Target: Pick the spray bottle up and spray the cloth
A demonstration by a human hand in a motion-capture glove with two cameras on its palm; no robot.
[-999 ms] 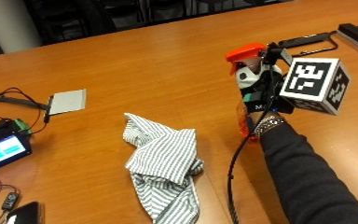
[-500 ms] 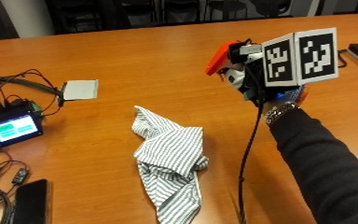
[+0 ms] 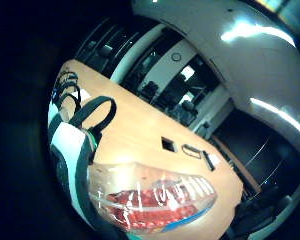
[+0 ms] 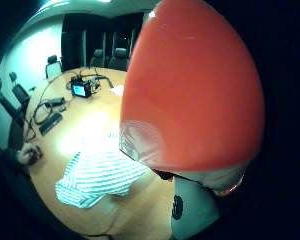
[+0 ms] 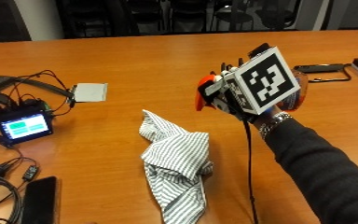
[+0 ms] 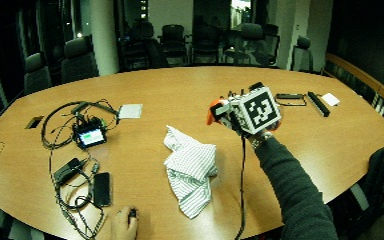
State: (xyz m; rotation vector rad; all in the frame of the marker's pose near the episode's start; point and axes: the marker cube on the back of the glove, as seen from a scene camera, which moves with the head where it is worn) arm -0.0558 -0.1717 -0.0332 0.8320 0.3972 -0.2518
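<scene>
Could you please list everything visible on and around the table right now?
spray bottle: one, orange head, held in the air above the table, right of the cloth
cloth: one, white with grey stripes, crumpled on the table
table: one, brown wood
small screen: one, lit blue-green, at the table's left with black cables
grey pad: one, flat beside the cables
phone: one, black, near edge at left
chairs: several, dark, along the far side
black items: a few, far right of the table; kind unclear
right hand: gloved black, grips the spray bottle
</scene>
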